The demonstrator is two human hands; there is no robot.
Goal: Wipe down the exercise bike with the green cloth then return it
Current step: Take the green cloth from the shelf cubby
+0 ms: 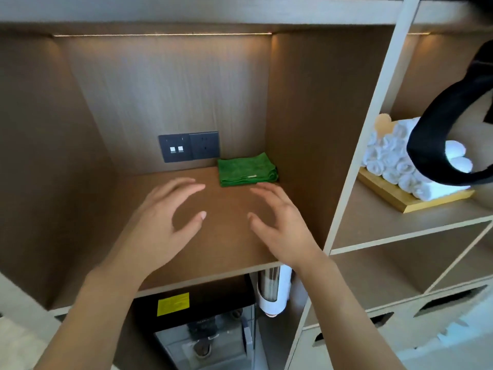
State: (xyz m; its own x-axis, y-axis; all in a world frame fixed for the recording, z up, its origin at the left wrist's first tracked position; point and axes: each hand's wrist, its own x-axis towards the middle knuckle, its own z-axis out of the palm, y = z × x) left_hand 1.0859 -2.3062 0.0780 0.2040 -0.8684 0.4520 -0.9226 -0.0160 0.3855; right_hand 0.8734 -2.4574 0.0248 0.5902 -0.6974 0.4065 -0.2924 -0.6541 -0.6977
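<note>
Head view. Folded green cloth [246, 170] lying flat at the back right corner of a wooden shelf [218, 236], close against the right side wall and just below and to the right of a dark socket plate [189, 146] set in the back panel. Nothing holding the cloth.

Left hand [162, 225] stretched forward over the shelf, palm down, fingers spread and loosely bent, thumb out to the right; holding nothing. Right hand [280, 222] alongside, also palm down with fingers splayed and slightly bent, holding nothing. Right fingertips [260, 186] just short of the cloth's front edge; whether touching it, cannot tell. Left fingertips farther off, to the cloth's left. Both hands near one another, apart, a bare stretch of shelf between the thumbs.

Thin light strip [162, 35] glowing along the top of the compartment. In the next compartment to the right, rolled white towels [394, 156] stacked on a wooden tray [416, 202]. Black strap [450, 113] looping across the upper right, close to the camera and blurred, partly covering the towels. Below the shelf, a dark appliance [202, 324] with a yellow label [173, 303], and beside it a white cup dispenser [273, 289]. Exercise bike not in sight.
</note>
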